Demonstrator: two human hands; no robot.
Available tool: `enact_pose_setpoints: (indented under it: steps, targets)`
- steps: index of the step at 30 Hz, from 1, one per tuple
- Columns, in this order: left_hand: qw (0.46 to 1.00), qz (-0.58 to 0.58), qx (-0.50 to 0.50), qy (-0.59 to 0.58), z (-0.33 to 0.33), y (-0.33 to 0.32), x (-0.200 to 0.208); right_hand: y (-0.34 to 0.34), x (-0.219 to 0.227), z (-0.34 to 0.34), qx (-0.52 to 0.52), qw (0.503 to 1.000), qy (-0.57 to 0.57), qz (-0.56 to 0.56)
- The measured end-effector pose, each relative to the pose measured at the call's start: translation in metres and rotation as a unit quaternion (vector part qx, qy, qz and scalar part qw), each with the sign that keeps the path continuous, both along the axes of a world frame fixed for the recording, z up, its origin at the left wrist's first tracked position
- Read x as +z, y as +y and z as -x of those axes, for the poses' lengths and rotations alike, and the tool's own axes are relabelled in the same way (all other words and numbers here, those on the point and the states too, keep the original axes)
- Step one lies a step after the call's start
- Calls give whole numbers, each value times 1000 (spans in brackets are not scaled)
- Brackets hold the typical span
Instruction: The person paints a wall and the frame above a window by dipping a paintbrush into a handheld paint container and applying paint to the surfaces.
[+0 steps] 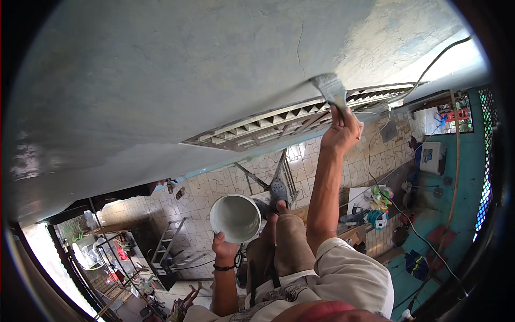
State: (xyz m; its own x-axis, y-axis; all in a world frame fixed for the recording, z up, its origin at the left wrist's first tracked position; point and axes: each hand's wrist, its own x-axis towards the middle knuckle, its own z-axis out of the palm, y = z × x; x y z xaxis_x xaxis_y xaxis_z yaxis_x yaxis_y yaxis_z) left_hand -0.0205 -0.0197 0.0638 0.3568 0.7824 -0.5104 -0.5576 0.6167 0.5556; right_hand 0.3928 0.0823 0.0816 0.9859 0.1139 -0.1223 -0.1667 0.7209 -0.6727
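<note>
My right hand (342, 131) reaches up, its fingers closed round the handle of a wide flat paintbrush (330, 87). The brush's bristles touch or nearly touch the grey-blue wall (188, 64), just above a slatted vent opening (289, 117). Lower and to the left, my left hand (224, 248) grips the near side of a round white bucket (215, 221). Pale grey-white liquid appears to lie inside the bucket; how deep it is I cannot tell. A dark bracelet circles my left wrist.
Far below is a stone-patterned floor (209, 188). My feet in clogs (279, 190) stand high on a support with splayed legs (252, 177). A ladder (167, 241) leans at lower left. Dark cables (394, 201) hang at right. What looks like another person's hand (194, 292) shows below.
</note>
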Motion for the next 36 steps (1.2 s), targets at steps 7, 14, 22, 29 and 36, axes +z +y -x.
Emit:
enact_pose_setpoints:
  steps: [7,14,22,29,36]
  targets:
    - [1000,-6,8,-20,-6,-2,-10,-3,-19,-13,71,984,-75,-148]
    - [999,14,17,-31,-4,-8,-27,0,-130,-1,13,998,38,-54]
    - [1000,8,22,-3,7,-11,-32,14,-128,-7,-104,973,141,147]
    - [999,22,27,6,9,-8,-28,-12,6,0,37,996,12,-85]
    - [999,22,18,-18,5,-6,-34,10,-29,-5,120,976,-27,-180]
